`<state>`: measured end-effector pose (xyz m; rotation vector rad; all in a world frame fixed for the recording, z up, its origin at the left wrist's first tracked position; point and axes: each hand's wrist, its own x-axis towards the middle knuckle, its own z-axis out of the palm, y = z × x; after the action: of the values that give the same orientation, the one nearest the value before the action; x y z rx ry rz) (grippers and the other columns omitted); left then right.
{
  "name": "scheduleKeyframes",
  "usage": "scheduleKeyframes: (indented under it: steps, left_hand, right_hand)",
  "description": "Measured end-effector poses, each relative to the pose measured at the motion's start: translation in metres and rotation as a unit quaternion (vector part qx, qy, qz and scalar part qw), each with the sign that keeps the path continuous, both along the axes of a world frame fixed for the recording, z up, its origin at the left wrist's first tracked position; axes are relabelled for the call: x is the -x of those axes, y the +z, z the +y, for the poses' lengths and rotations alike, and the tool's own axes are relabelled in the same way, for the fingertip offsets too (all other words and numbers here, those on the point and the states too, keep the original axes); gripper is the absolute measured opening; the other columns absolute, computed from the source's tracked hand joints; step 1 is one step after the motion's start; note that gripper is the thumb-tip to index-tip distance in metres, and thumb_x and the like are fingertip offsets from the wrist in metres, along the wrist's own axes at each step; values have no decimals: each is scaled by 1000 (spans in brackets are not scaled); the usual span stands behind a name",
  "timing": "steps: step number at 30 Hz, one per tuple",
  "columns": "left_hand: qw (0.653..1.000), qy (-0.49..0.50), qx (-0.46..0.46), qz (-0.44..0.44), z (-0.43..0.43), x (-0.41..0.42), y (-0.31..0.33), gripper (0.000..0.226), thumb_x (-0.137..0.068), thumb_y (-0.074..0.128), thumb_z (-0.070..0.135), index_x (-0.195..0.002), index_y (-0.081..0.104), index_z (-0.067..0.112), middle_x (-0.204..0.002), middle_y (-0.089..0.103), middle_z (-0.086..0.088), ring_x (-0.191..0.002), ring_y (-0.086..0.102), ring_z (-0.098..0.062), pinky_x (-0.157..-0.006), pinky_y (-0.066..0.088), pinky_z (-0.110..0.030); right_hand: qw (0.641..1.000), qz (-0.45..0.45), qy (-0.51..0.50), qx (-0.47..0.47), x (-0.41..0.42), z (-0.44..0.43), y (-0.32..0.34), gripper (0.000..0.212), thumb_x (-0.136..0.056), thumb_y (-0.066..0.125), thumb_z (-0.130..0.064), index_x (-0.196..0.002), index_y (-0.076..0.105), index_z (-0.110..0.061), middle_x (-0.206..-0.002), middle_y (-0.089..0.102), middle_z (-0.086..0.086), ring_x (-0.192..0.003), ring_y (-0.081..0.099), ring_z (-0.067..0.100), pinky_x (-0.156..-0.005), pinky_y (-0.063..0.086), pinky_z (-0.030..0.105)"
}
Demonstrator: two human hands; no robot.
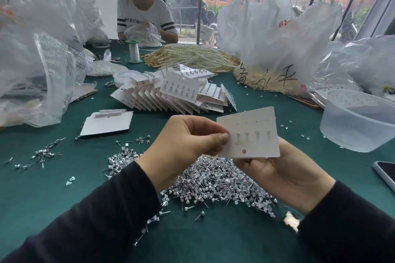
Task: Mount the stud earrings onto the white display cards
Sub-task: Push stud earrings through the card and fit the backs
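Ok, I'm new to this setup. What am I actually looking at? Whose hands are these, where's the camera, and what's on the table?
There is no machine: a person works with bare hands. The single picture comes from a camera on that person's head, looking forward and down. The left hand pinches the left edge of a white card, and the right hand holds it from below. Four studs sit in one row on it; the holes above are empty. Under the hands, on the green cloth, lies a heap of loose stud earrings. Farther back are filled cards fanned out, blank cards to their left, and a plastic tub at the right. A second person sits across the table.
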<state>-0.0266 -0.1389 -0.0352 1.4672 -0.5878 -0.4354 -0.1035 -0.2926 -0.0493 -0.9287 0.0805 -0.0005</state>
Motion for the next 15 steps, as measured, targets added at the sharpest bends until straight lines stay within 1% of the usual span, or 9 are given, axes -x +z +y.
scheduleKeyframes:
  steps: [2,3,6,8,9,11,12,13,15]
  left_hand:
    - [1000,11,-15,-23,-1,0,-2,6,-70,71,4,-70,71,11,-65,70,-2,-58,63,-11,-54,51,-17]
    - [999,13,-21,-28,-1,1,-2,4,-70,72,6,-71,70,9,-63,70,-1,-56,63,-9,-53,50,-16]
    - [999,18,-26,-15,-2,4,-4,3,-73,70,6,-75,70,3,-60,69,-3,-54,63,-10,-52,50,-16]
    - [999,16,-14,39,-2,4,-4,13,-76,68,12,-77,69,-1,-66,71,-9,-56,64,-13,-53,52,-18]
    - [996,2,-4,85,-3,4,-3,24,-76,67,20,-79,69,-3,-71,71,-13,-59,66,-16,-54,53,-20]
    - [986,-44,6,161,-2,4,0,46,-67,68,37,-84,69,-6,-81,71,-19,-68,67,-23,-58,56,-24]
    - [982,-65,6,179,-2,5,1,48,-65,69,40,-84,70,-4,-83,71,-19,-71,67,-24,-60,57,-25]
    - [978,-79,11,193,-1,6,2,43,-67,69,38,-84,71,-2,-84,71,-18,-72,67,-23,-60,57,-25]
    - [970,-79,21,229,0,7,3,24,-77,64,22,-84,71,0,-81,71,-15,-66,67,-19,-57,57,-24]
  right_hand:
    - [999,-3,-26,29,0,3,0,33,-63,64,-6,-95,69,-1,-96,69,18,-79,68,22,-63,56,27]
    - [998,-10,-40,45,0,4,0,30,-64,60,-4,-92,70,-1,-93,70,18,-78,68,22,-63,57,27]
    - [991,-34,-83,103,2,9,1,21,-59,65,-7,-78,72,-5,-83,70,14,-73,67,20,-67,57,27]
    - [969,-54,-126,208,3,11,0,13,-67,67,-7,-80,70,-5,-78,71,8,-68,64,15,-63,55,24]
    - [941,-71,-159,290,3,11,-1,8,-74,66,-4,-82,69,-5,-78,71,4,-65,62,15,-60,53,24]
    - [861,-125,-221,441,3,12,-3,8,-81,64,-1,-81,67,-8,-83,71,-1,-60,57,18,-56,49,26]
    - [825,-154,-236,490,3,12,-5,10,-81,65,-1,-80,67,-10,-85,70,-2,-59,56,17,-57,49,26]
    - [796,-178,-244,525,2,12,-6,11,-80,65,0,-79,66,-11,-86,70,-4,-61,57,16,-59,50,27]
    - [755,-208,-248,570,1,11,-8,12,-79,67,2,-78,66,-10,-89,68,-6,-67,61,18,-64,52,30]
